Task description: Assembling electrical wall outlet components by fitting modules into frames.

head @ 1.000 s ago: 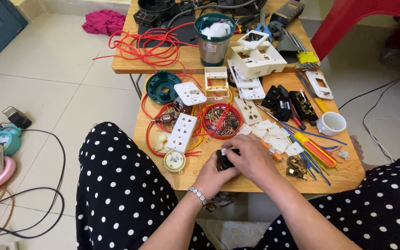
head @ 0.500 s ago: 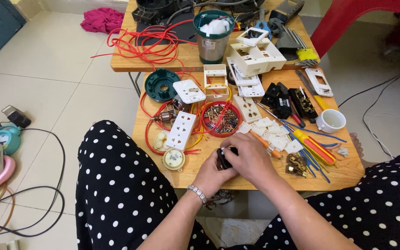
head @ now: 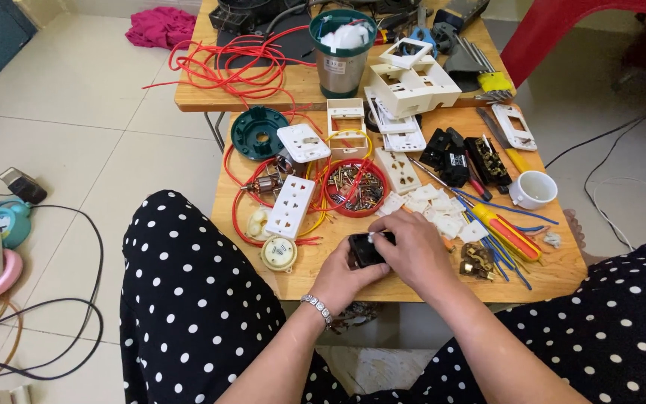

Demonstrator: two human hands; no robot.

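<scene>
A low wooden desk (head: 555,277) on a tiled floor, strewn with parts. Left hand (head: 344,275) grips a small black part (head: 364,248) at the near edge; right hand (head: 416,251) pinches its top, apparently fitting something, which calls for fine fingertip work.

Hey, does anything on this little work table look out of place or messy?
Yes: red wire lies tangled and spills over the back table's edge. Both hands hold a small black part.

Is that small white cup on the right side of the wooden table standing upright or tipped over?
Tipped. The small white cup lies on its side on the wooden table, its open mouth facing the camera. Whether anything is inside, the picture cannot tell.
</scene>
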